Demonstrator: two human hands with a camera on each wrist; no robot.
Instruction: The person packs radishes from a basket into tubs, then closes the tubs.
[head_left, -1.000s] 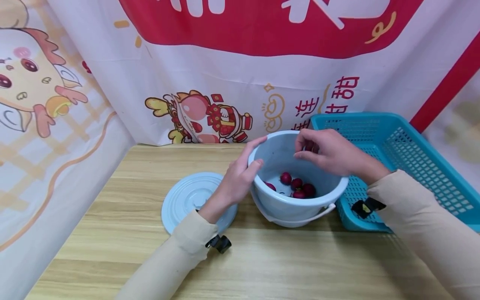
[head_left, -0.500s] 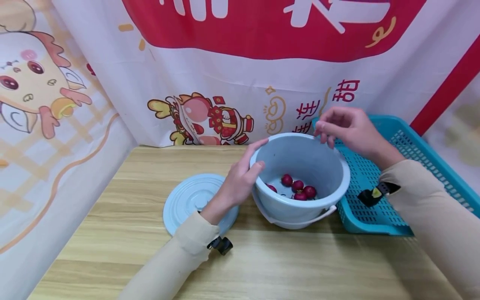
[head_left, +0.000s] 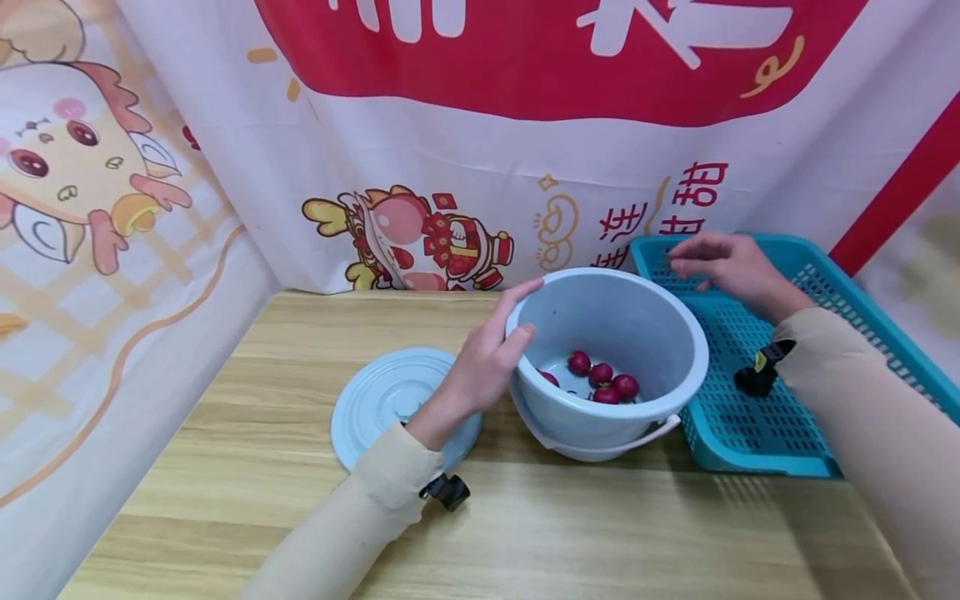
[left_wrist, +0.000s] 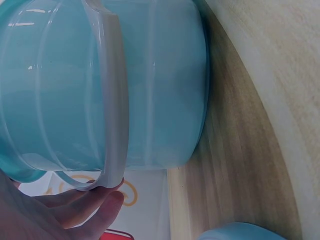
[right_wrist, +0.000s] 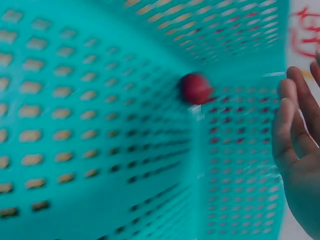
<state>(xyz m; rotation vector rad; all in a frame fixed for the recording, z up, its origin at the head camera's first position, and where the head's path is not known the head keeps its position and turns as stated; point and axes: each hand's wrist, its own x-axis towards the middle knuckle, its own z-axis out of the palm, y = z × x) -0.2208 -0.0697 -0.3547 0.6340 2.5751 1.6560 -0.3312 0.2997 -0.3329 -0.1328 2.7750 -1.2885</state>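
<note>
My left hand grips the left rim of the light blue bucket, thumb over the inner side and fingers outside. In the left wrist view, its fingertips lie by the pale bucket handle. At the bottom of the bucket lie several small round dark-red radish-like things. My right hand hovers over the back left part of the teal basket, fingers loosely bent with nothing between them. In the right wrist view, one similar red ball shows in the basket's corner, blurred.
A round light blue lid lies on the wooden table left of the bucket, partly behind my left wrist. The basket stands close against the bucket's right side. A printed cloth hangs behind the table.
My right hand has moved from above the bucket's mouth rightward to over the basket, and its curled fingers have loosened. The left hand keeps its grip on the bucket rim.
</note>
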